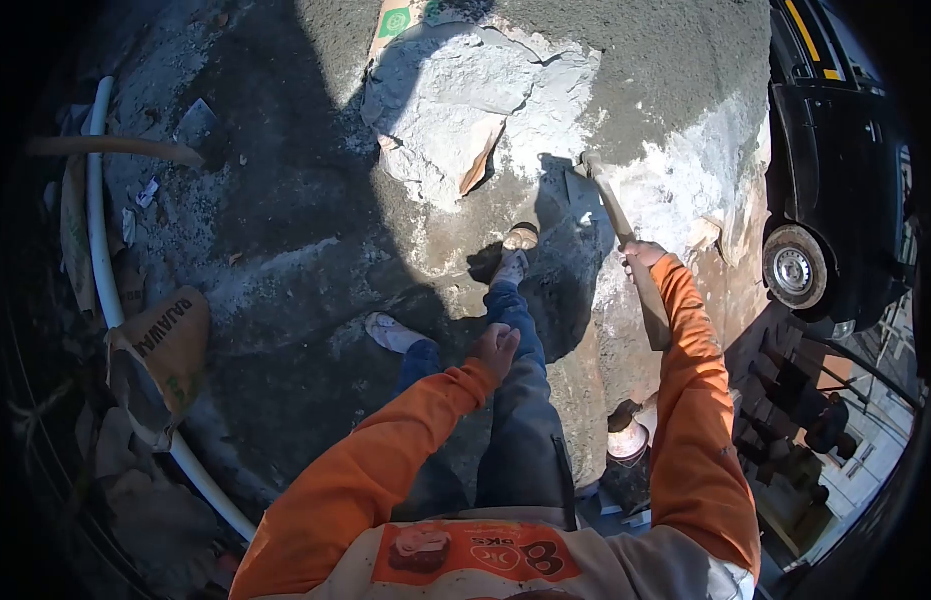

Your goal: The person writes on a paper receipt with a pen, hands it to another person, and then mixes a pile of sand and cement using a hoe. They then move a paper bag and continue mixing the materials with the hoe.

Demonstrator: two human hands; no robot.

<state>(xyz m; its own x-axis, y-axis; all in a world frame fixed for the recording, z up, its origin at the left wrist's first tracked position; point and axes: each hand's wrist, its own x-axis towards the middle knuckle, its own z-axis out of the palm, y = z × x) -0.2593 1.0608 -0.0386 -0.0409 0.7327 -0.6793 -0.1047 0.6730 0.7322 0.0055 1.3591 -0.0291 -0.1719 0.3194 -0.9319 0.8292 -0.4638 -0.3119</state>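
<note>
Head view shows my right hand closed around the shovel dug into the cement pile, much still grey and unmixed, while my left hand rests loosely open on my thigh.

Hard sunlight falls from the upper right, bleaching the grey cement pile almost white and making the orange sleeves glow. A deep, sharp-edged shadow of the person stretches across the ground to the upper left, swallowing detail there. The fisheye lens bends the white pipe and the black car into curves, and the corners fall to black vignette. The centre is fairly crisp; the edges are soft and murky, with slight compression blur throughout.
</note>
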